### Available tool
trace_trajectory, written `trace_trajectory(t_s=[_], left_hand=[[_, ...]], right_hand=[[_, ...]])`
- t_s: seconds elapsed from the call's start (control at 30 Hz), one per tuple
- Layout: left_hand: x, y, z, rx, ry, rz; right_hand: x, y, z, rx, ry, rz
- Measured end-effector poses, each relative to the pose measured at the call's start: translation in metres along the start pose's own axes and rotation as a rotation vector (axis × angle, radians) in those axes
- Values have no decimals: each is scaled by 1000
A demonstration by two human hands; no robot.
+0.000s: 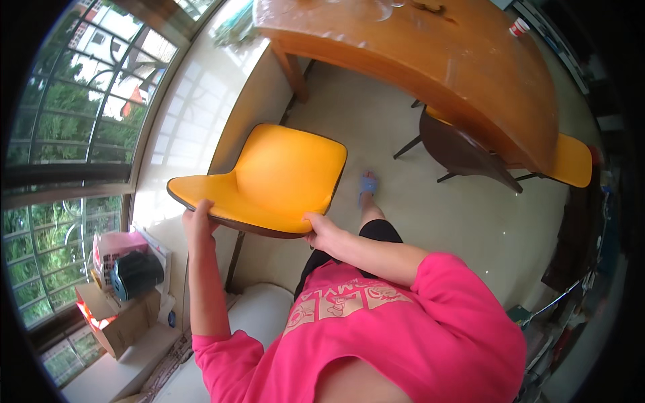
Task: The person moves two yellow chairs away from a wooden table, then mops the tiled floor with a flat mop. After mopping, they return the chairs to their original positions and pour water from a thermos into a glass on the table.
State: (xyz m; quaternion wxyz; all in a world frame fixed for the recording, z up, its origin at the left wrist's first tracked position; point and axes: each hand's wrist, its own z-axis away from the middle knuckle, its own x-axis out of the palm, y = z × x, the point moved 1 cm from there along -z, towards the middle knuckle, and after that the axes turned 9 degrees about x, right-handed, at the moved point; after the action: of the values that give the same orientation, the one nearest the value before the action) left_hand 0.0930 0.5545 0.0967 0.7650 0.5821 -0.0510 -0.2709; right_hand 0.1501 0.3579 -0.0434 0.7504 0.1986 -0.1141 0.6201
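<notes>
Both hands grip a chair [289, 176] with a yellow padded seat and a dark brown shell. My left hand [199, 220] holds the edge at the left, its thumb over the yellow padding. Farther right along the same near edge, my right hand [320, 229] is closed on the rim, thumb on top. The chair is tilted between the windowsill ledge and my foot. Its legs are hidden from view, and I cannot tell whether they touch the floor.
A wooden table [403, 60] stands ahead, with a brown-backed chair [453, 143] and another yellow chair [572, 161] at its edge. A cardboard box [128, 322] sits on the sill [186, 111] at left. A red-and-white paper cup [519, 27] is on the table.
</notes>
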Motion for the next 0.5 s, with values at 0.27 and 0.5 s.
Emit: trace_trajectory(t_s=[0.27, 0.5], left_hand=[[123, 50, -24, -40, -177, 12], [256, 38, -50, -76, -230, 171]], right_hand=[[-18, -120, 23, -56, -98, -67], [-43, -263, 26, -288, -78, 15]])
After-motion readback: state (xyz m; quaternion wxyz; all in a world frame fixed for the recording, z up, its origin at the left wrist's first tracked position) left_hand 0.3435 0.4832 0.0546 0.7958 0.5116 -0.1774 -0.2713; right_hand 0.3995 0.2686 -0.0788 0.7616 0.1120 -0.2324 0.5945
